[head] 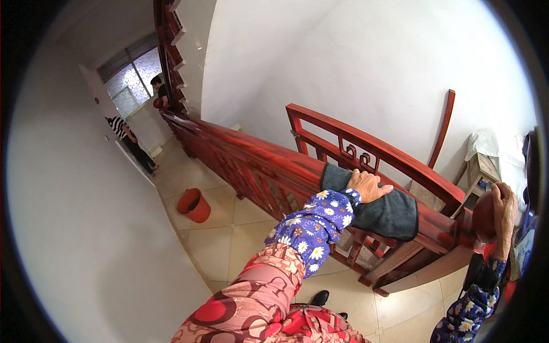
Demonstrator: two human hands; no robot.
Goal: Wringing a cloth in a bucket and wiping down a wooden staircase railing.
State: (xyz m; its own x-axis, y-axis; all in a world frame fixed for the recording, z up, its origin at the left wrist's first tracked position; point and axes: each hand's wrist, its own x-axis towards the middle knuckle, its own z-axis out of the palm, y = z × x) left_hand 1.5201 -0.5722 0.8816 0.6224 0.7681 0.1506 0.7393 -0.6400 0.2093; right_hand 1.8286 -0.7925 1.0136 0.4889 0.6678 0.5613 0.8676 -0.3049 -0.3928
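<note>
My left hand (368, 186) lies on a dark grey cloth (386, 214) draped over the red wooden handrail (266, 150) of a stair banister. Its thumb points right and its fingers rest on the cloth near the far edge of the rail. At the right, my right hand (504, 214) is laid around the round red ball finial (484, 218) on top of the newel post. Both forearms wear blue sleeve covers with a daisy pattern.
An orange-red bucket (194, 206) stands on the tiled floor at left. Two people are farther off by the window (133, 81). Behind the rail are a red wooden lattice panel (373, 145) and a wooden stool (482, 171). A white wall runs along the left.
</note>
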